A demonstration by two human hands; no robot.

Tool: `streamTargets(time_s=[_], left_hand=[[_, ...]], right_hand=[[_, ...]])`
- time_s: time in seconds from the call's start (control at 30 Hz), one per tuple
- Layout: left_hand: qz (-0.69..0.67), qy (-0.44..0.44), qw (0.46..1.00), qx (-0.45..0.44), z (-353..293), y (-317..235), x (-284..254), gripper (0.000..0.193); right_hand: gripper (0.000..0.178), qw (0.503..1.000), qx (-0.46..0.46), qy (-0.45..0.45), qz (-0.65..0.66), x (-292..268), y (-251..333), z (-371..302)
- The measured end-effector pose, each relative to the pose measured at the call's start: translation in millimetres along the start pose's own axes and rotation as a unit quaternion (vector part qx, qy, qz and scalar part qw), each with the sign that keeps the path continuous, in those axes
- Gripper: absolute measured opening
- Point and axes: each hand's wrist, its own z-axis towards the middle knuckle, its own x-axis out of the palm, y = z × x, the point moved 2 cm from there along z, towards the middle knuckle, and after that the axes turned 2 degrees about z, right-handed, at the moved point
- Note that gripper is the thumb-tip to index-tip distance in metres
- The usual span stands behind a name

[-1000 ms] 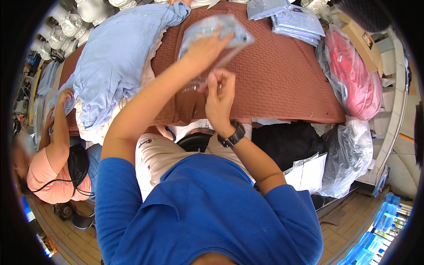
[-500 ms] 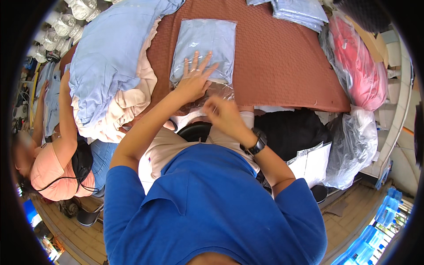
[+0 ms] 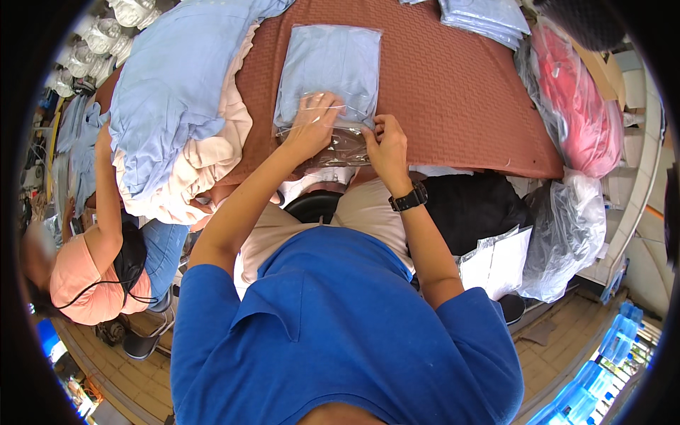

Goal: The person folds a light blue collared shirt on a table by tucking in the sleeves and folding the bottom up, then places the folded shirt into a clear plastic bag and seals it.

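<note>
A light blue folded garment (image 3: 329, 60) lies inside a clear plastic bag (image 3: 347, 152) on the brown table in front of me. The bag's loose flap hangs toward me over the table's near edge. My left hand (image 3: 312, 129) rests on the lower part of the garment, palm down, its fingers bent and slightly apart. At the bag's right near corner, my right hand (image 3: 387, 149) pinches the plastic edge between thumb and fingers. Its wrist wears a black watch (image 3: 409, 198).
Left of the bag lies a heap of light blue (image 3: 166, 92) and cream garments (image 3: 205, 159). Bagged blue garments (image 3: 485, 21) are stacked far right. Clear bags of pink cloth (image 3: 577, 99) stand beside the brown table (image 3: 453, 106). A person in a peach shirt (image 3: 92, 276) sits at left.
My left hand has gone from spread fingers to bent ones on the bag. My right hand has moved right and forward from mid-air and now grips the bag's edge.
</note>
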Motion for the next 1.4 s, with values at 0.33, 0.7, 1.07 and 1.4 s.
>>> streamTargets(time_s=[0.33, 0.7, 1.07, 1.4], left_hand=[[0.042, 0.040, 0.998, 0.017, -2.7, 4.7, 11.5, 0.040], [-0.103, 0.012, 0.994, 0.047, 11.3, 4.3, 25.5, 0.033], [-0.078, 0.043, 0.995, 0.047, 22.6, -16.8, 5.5, 0.064], [-0.021, 0.084, 0.995, 0.044, 20.5, -13.9, 11.5, 0.058]], right_hand=[[0.020, 0.997, -0.033, -0.064, -0.035, 11.4, 0.2, -6.0], [0.019, 0.999, -0.011, -0.041, -0.033, 9.2, 3.1, -3.3], [0.022, 0.998, -0.013, -0.044, -0.044, 8.0, 0.0, -6.0], [0.023, 0.999, -0.033, -0.040, 0.009, 0.4, -1.0, -6.2]])
